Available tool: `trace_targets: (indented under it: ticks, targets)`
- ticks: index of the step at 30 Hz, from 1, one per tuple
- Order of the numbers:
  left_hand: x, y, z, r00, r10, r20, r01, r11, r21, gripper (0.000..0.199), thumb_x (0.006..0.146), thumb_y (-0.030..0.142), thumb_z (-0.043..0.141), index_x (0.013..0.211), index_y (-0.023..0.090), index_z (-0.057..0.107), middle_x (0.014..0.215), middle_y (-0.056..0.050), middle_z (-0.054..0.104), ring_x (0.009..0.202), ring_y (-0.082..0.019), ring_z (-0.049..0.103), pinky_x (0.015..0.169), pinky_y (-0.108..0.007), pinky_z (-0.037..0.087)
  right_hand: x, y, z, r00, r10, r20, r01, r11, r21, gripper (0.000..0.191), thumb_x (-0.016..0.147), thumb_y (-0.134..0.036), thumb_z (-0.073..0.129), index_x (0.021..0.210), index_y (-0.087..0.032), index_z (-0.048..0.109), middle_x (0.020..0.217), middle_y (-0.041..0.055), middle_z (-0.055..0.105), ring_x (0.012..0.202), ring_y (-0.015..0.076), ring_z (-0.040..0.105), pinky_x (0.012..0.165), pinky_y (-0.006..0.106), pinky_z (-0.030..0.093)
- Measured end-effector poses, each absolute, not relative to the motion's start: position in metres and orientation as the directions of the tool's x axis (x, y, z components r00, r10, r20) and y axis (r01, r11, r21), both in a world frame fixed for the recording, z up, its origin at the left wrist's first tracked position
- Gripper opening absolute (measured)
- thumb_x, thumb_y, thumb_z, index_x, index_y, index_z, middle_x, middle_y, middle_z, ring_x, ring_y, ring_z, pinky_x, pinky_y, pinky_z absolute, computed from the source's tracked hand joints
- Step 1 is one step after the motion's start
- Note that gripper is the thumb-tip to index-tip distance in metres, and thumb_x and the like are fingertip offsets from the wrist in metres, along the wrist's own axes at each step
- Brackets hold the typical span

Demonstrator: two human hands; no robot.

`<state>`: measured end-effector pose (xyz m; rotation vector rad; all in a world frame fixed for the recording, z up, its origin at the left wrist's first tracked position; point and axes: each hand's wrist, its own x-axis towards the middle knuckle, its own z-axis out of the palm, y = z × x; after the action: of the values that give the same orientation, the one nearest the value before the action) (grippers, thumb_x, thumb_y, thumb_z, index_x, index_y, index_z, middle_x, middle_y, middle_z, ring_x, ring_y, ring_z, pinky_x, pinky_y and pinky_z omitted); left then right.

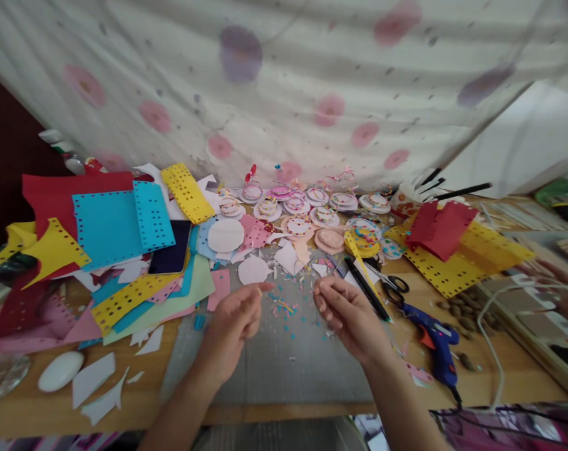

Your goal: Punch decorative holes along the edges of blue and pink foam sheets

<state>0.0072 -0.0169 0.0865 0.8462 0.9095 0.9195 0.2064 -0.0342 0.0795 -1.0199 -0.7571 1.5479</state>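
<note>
My left hand [235,318] hovers over the grey cutting mat [284,376], its index finger stretched to the right and the other fingers loosely curled. I see nothing held in it. Opposite it, my right hand [347,313] has thumb and fingertips pinched together; anything between them is too small to make out. Tiny blue and pink paper confetti [284,307] lies scattered on the mat between the hands. Just beyond are white paper cutouts [254,269]. Small layered paper discs [297,225], decorated with coloured bits, stand in rows at the back.
Punched blue card [109,219], yellow card [187,191] and a dark phone [170,250] pile up on the left, near a white oval object [61,371]. On the right are scissors [395,287], a black marker [366,288], a blue glue gun [436,344] and a white cable [493,351].
</note>
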Motion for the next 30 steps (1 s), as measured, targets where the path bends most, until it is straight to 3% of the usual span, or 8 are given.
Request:
trace_targets:
  ticks: [6,11,15,19,24,26,30]
  targets:
    - [0.021,-0.02,0.094,0.401,0.886,-0.232,-0.154,0.315,0.937,0.041,0.082,0.045,0.062,0.111,0.016,0.059,0.052,0.011,0.026,0.044,-0.005,0.018,0.043,-0.021,0.013,0.196,-0.046,0.084,-0.121,0.955,-0.269,-0.461,-0.294,-0.837,0.023,0.076,-0.038,0.072,0.076,-0.017,0.064,0.056,-0.0039,0.051,0.045,0.0029,0.036,0.039,0.013,0.023]
    - [0.016,-0.017,0.092,0.241,0.958,-0.152,-0.04,0.166,0.985,0.027,0.079,0.043,0.066,0.085,0.016,0.065,0.055,0.008,0.035,0.047,-0.004,0.025,0.043,-0.019,0.017,0.195,-0.051,0.081,-0.116,0.943,-0.313,-0.44,-0.331,-0.834,0.024,0.075,-0.038,0.074,0.072,-0.016,0.064,0.055,-0.0037,0.051,0.046,0.0023,0.039,0.039,0.011,0.025]
    - [-0.008,-0.015,0.091,0.268,0.95,-0.159,-0.078,0.186,0.979,0.028,0.078,0.045,0.066,0.078,0.017,0.063,0.051,0.008,0.034,0.046,-0.005,0.025,0.043,-0.019,0.017,0.207,-0.049,0.073,-0.053,0.943,-0.328,-0.538,-0.304,-0.787,0.02,0.075,-0.033,0.074,0.076,-0.015,0.066,0.059,-0.0033,0.055,0.048,0.002,0.044,0.042,0.009,0.034]
    - [-0.045,-0.018,0.095,0.318,0.92,-0.227,-0.126,0.279,0.952,0.026,0.074,0.043,0.069,0.074,0.018,0.061,0.051,0.008,0.036,0.043,-0.004,0.022,0.043,-0.018,0.018,0.229,-0.042,0.067,-0.053,0.897,-0.438,-0.777,-0.313,-0.546,0.017,0.069,-0.019,0.078,0.076,-0.015,0.063,0.074,0.0,0.063,0.062,0.0066,0.058,0.049,0.01,0.047]
    - [-0.089,-0.024,0.107,0.259,0.94,-0.222,0.114,0.199,0.973,0.028,0.068,0.043,0.072,0.064,0.017,0.06,0.058,0.002,0.048,0.053,-0.008,0.04,0.048,-0.018,0.033,0.26,-0.034,0.067,-0.129,0.801,-0.584,-0.96,-0.248,-0.128,0.008,0.083,-0.009,0.055,0.08,-0.017,0.057,0.07,-0.0004,0.059,0.062,0.0067,0.06,0.058,0.014,0.055]
    - [-0.103,-0.027,0.111,0.237,0.952,-0.192,0.239,0.134,0.962,0.025,0.07,0.042,0.07,0.065,0.019,0.062,0.061,0.001,0.052,0.058,-0.012,0.047,0.053,-0.02,0.039,0.27,-0.032,0.068,-0.095,0.79,-0.605,-0.984,-0.168,-0.065,0.018,0.091,-0.013,0.042,0.08,-0.017,0.055,0.067,0.0,0.057,0.059,0.0068,0.06,0.054,0.014,0.055]
    - [-0.123,-0.032,0.118,0.173,0.968,-0.18,0.448,0.086,0.89,0.028,0.071,0.046,0.066,0.062,0.02,0.063,0.06,0.0,0.054,0.059,-0.014,0.05,0.052,-0.02,0.042,0.288,-0.025,0.074,0.085,0.755,-0.65,-0.992,0.006,-0.122,0.032,0.098,-0.021,0.031,0.077,-0.018,0.055,0.066,0.0014,0.057,0.057,0.0081,0.06,0.048,0.015,0.055]
